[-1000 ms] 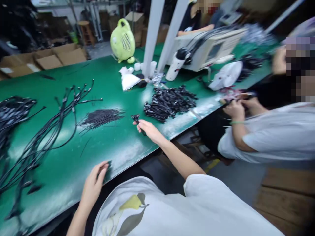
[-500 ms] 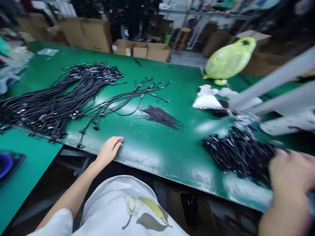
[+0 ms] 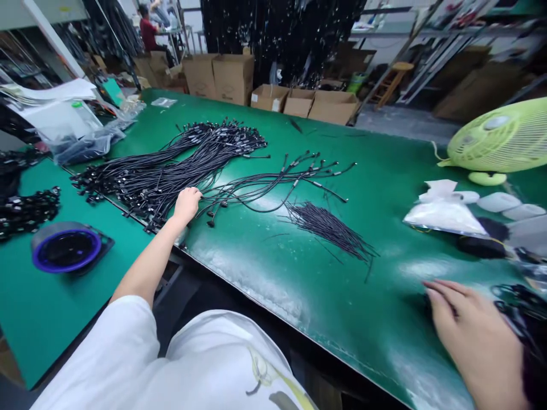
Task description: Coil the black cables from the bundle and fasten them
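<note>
My left hand [image 3: 187,206] is closed at the near ends of the black cables, between a thick heap of cables [image 3: 171,171] and several loose ones [image 3: 256,182] spread to its right. Its curled fingers seem to grip a cable, though they hide most of it. At the lower right, my right hand [image 3: 474,336] is low over the green table, thumb and fingers bent together. Something dark shows under its fingertips, too covered to name. Beside it lies a pile of coiled black cables [image 3: 519,310], partly cut off by the frame edge. Thin black ties [image 3: 331,228] lie mid-table.
A yellow-green fan [image 3: 504,136] stands at the right, near a clear bag of white material [image 3: 444,210]. A purple-rimmed round dish [image 3: 66,250] sits on the left table. Cardboard boxes [image 3: 231,77] line the far side. A person in red [image 3: 149,31] is far back.
The view has turned left. My left hand has moved forward to the cables' near ends. My right hand has come from the far side of the coiled pile to its left.
</note>
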`<state>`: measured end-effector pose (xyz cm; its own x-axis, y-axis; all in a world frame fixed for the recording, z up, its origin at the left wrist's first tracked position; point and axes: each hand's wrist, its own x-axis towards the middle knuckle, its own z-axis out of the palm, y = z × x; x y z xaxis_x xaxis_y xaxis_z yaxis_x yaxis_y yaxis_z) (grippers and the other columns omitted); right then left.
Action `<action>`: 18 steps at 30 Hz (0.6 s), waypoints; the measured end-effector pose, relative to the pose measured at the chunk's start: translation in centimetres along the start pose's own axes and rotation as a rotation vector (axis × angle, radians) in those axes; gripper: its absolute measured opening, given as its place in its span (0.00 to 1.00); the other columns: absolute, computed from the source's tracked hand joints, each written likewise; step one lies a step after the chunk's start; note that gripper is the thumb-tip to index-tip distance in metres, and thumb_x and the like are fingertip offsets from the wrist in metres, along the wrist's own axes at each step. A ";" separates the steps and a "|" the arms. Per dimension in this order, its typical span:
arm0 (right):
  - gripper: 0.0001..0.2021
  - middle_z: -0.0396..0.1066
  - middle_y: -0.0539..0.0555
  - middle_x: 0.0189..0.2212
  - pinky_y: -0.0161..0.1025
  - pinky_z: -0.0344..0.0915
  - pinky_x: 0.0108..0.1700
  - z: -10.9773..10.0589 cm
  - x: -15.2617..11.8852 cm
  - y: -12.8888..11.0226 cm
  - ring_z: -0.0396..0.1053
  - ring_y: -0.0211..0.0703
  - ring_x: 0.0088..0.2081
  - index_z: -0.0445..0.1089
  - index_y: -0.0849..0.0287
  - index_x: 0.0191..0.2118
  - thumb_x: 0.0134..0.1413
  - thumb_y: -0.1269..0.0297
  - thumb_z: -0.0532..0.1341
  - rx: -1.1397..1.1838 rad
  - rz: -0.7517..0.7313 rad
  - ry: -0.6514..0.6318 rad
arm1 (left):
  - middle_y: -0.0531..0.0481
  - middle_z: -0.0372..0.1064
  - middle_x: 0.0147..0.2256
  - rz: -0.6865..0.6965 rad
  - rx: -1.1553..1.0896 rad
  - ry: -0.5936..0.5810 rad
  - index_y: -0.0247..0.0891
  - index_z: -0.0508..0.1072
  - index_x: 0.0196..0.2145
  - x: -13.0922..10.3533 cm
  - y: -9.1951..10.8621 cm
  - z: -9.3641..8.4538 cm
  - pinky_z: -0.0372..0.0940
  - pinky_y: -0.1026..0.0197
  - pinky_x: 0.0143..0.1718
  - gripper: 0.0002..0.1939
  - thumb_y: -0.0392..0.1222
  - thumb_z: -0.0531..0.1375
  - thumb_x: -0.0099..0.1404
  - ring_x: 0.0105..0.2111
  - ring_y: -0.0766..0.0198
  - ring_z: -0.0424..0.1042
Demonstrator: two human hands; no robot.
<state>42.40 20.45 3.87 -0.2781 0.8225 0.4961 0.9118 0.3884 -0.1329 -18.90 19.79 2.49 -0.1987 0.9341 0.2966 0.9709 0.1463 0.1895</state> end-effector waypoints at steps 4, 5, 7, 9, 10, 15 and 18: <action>0.16 0.74 0.57 0.40 0.44 0.70 0.45 2.7 3.0 -6.0 0.73 0.49 0.41 0.71 0.55 0.38 0.63 0.56 0.49 0.211 -0.112 -0.149 | 0.43 0.71 0.47 0.114 -0.071 0.054 0.38 0.72 0.44 -0.1 1.1 -2.1 0.61 0.56 0.51 0.15 0.37 0.48 0.70 0.48 0.56 0.68; 0.15 0.73 0.57 0.41 0.44 0.70 0.46 3.5 4.0 -8.0 0.73 0.48 0.42 0.72 0.55 0.40 0.64 0.56 0.49 0.263 -0.151 -0.195 | 0.44 0.71 0.47 0.145 -0.085 0.068 0.38 0.72 0.45 -0.3 1.7 -2.7 0.62 0.56 0.50 0.15 0.38 0.47 0.70 0.48 0.57 0.68; 0.15 0.71 0.58 0.45 0.44 0.70 0.47 5.0 6.2 -12.9 0.72 0.48 0.46 0.71 0.56 0.46 0.64 0.59 0.49 0.325 -0.252 -0.255 | 0.43 0.73 0.44 0.216 -0.099 0.092 0.38 0.72 0.45 -0.7 3.2 -3.8 0.63 0.56 0.48 0.15 0.39 0.47 0.71 0.45 0.56 0.70; 0.18 0.65 0.61 0.54 0.45 0.69 0.49 6.5 8.9 -18.3 0.68 0.49 0.51 0.65 0.57 0.56 0.63 0.62 0.52 0.337 -0.336 -0.247 | 0.43 0.74 0.42 0.329 -0.122 0.089 0.38 0.73 0.44 -1.5 4.8 -4.7 0.64 0.56 0.46 0.15 0.39 0.47 0.71 0.44 0.56 0.72; 0.20 0.61 0.62 0.58 0.46 0.68 0.51 7.3 10.5 -20.9 0.66 0.50 0.54 0.62 0.57 0.59 0.62 0.63 0.54 0.330 -0.388 -0.250 | 0.43 0.75 0.42 0.404 -0.146 0.067 0.38 0.74 0.44 -2.1 5.5 -5.2 0.64 0.56 0.47 0.15 0.39 0.47 0.71 0.44 0.56 0.72; 0.09 0.73 0.61 0.40 0.34 0.64 0.43 9.1 20.3 -25.5 0.70 0.40 0.41 0.72 0.65 0.41 0.61 0.68 0.56 0.035 -0.321 -0.402 | 0.46 0.76 0.38 0.432 -0.359 -0.084 0.39 0.74 0.43 -5.3 4.9 -7.0 0.64 0.59 0.45 0.13 0.41 0.51 0.69 0.39 0.59 0.74; 0.16 0.72 0.66 0.40 0.35 0.60 0.43 7.4 24.7 -21.1 0.69 0.40 0.43 0.70 0.71 0.43 0.67 0.70 0.46 -0.058 -0.148 -0.303 | 0.50 0.74 0.31 -0.001 -0.602 -0.163 0.38 0.74 0.40 -6.5 0.9 -7.3 0.64 0.62 0.36 0.11 0.44 0.54 0.66 0.27 0.64 0.71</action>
<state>14.08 35.61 12.57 -0.4781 0.8482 0.2282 0.8679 0.4960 -0.0253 -17.75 11.45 7.61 -0.1305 0.9788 0.1579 0.7155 -0.0173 0.6984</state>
